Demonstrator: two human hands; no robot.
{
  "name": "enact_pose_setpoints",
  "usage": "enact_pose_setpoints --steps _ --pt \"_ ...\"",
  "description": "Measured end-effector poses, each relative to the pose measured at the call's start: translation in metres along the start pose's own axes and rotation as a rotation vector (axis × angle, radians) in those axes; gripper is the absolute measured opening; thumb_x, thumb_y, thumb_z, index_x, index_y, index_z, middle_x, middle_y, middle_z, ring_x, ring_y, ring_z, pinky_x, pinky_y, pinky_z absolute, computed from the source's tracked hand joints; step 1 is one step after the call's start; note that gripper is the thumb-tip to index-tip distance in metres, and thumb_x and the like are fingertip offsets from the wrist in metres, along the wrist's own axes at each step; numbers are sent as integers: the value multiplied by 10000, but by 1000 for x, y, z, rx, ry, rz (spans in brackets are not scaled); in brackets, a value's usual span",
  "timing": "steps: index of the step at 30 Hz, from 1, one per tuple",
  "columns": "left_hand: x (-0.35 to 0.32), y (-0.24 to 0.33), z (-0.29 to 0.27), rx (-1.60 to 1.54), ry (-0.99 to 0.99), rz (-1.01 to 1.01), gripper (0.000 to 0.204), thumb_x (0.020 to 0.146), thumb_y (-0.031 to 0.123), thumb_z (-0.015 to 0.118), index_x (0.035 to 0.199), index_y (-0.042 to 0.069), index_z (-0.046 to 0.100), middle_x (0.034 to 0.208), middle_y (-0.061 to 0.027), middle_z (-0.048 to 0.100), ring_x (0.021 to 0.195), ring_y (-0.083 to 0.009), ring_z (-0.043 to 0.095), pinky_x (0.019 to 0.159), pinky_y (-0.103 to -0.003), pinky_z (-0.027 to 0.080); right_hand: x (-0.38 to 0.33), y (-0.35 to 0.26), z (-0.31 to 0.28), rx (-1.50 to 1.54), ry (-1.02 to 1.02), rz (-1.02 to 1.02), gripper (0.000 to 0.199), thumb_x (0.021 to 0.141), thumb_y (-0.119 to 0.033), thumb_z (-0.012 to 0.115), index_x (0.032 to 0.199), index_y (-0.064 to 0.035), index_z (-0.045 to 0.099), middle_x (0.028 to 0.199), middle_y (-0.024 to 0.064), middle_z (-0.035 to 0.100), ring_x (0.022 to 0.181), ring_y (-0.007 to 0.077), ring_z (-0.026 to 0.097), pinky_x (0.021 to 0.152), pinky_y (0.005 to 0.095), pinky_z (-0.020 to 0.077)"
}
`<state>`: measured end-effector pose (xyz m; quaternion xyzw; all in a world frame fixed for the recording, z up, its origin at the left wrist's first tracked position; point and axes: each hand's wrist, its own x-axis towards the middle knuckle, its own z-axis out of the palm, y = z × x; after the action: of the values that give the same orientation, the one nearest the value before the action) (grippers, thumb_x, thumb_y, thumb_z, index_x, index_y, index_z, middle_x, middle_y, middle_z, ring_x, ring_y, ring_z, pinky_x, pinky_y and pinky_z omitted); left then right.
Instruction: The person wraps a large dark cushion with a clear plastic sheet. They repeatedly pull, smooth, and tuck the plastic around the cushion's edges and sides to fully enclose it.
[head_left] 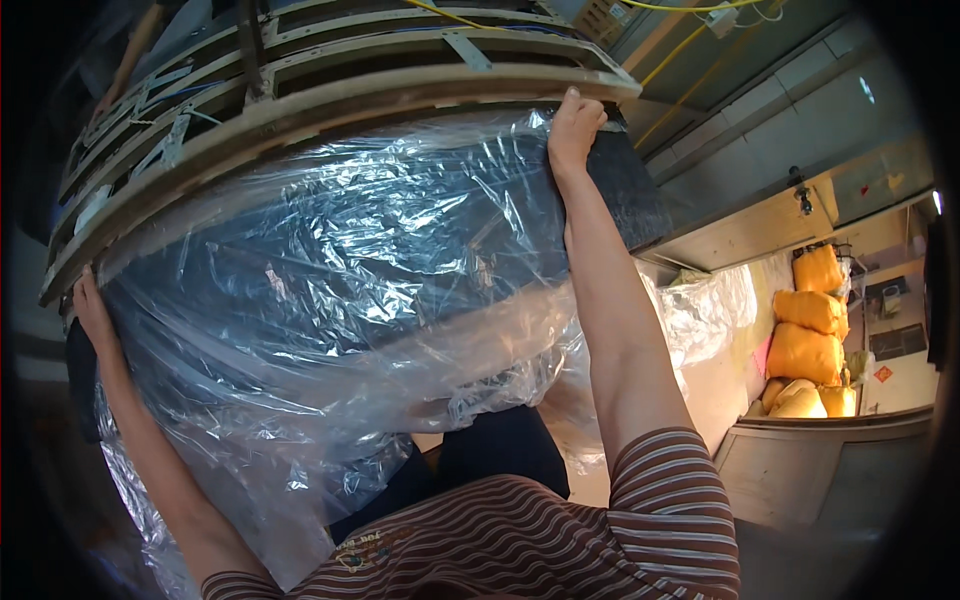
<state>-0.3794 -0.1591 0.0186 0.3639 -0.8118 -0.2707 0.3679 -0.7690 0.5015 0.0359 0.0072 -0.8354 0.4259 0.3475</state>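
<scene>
A large clear plastic sheet [350,250] is spread over a dark blue padded piece [625,185], wrinkled and shiny, and its loose part hangs down in front of my legs. Along its far edge runs the bare wooden frame [330,98]. My right hand [574,132] is closed at the far right corner, pressing the sheet's edge against the frame's rail. My left hand [92,308] reaches to the left end of the rail, fingers bent around the sheet's edge there. The undersides of both hands' fingers are partly hidden.
Metal brackets [468,52] join the slats of the frame. Yellow cables [680,52] hang at the upper right. Farther right are more crumpled clear plastic [705,310], stacked orange bundles [808,345] and a wooden cabinet [790,465].
</scene>
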Motion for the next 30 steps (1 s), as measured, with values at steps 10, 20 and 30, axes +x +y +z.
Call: enact_pose_setpoints --steps 10,20,30 --pt "-73 30 -64 -154 -33 72 388 1011 329 458 997 -44 565 879 -28 548 846 -122 477 799 -248 390 -49 -21 -84 -150 -477 -289 223 732 -304 744 828 -108 700 994 44 617 1005 261 518 895 392 385" --pt "-152 8 -132 102 -195 129 351 1007 310 459 843 0 489 768 -12 419 749 -100 385 703 -240 369 -93 -40 -159 300 -757 -137 133 810 -100 656 873 -23 568 881 66 633 911 167 568 852 305 446" --pt "-188 144 -58 419 90 566 276 919 121 578 1166 -2 580 1129 -162 610 1088 -326 580 930 -379 443 -96 -28 -214 815 -914 359 320 848 -117 658 1121 -43 507 954 31 606 887 103 568 807 251 458"
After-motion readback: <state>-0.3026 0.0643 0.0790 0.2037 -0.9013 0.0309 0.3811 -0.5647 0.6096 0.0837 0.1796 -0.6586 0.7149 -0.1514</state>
